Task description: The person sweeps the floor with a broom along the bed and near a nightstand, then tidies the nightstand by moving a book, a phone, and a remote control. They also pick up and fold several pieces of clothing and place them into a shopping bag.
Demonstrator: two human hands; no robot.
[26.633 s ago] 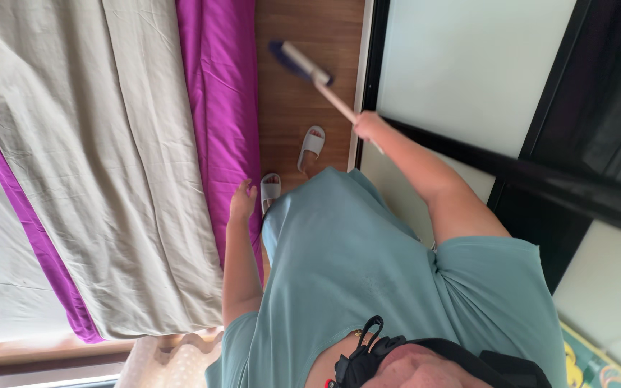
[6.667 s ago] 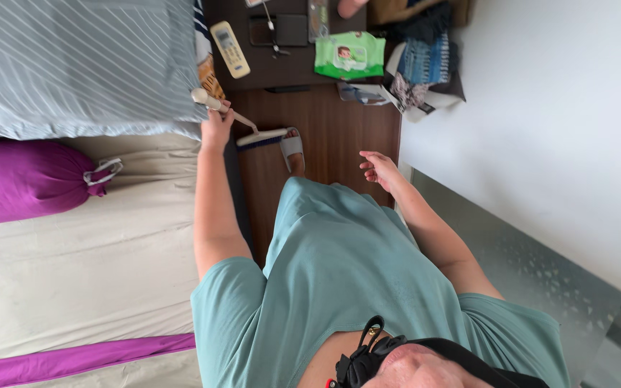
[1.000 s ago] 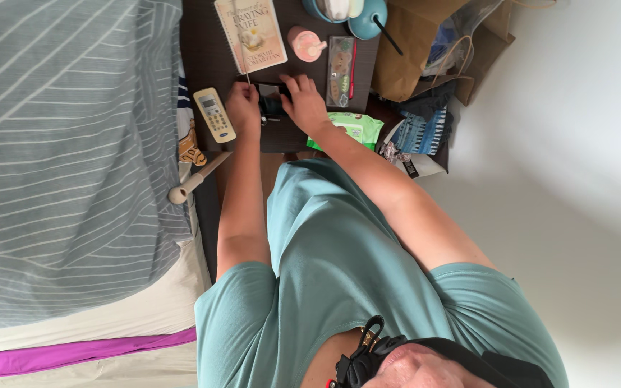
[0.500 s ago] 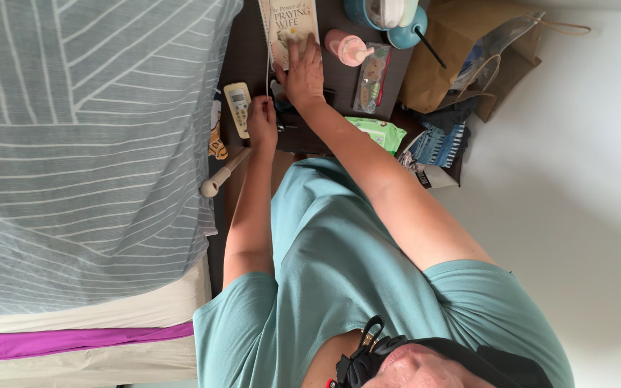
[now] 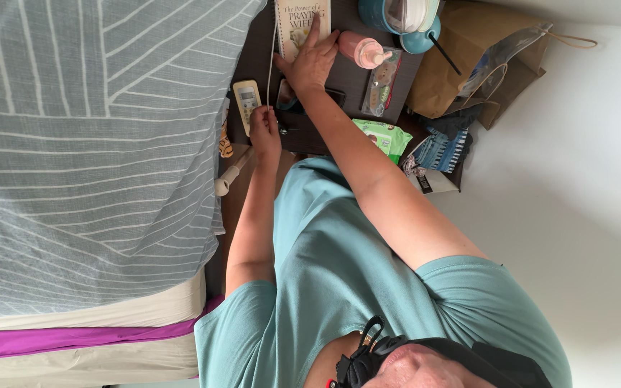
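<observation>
My left hand (image 5: 264,131) is pinched on a thin white cord (image 5: 272,65) that runs up across the dark bedside table (image 5: 253,43). A white remote control (image 5: 246,100) lies just left of that hand. My right hand (image 5: 312,61) lies flat, fingers spread, on a spiral-bound book (image 5: 303,18) at the table's far end. Beneath my right wrist a dark phone-like slab (image 5: 336,95) shows partly. Beside the book are a pink bottle (image 5: 361,49) and a patterned pencil case (image 5: 382,82).
A bed with a grey striped cover (image 5: 95,144) and purple sheet (image 5: 73,339) fills the left. A broom handle (image 5: 233,172) leans by the bed edge. A green wipes pack (image 5: 381,136), teal bowl (image 5: 397,14), brown paper bag (image 5: 468,57) and folded cloths (image 5: 436,147) crowd the right; white wall beyond.
My right hand has slid from beside the left hand up onto the book and spread flat. My left hand stays closed on the cord near the remote.
</observation>
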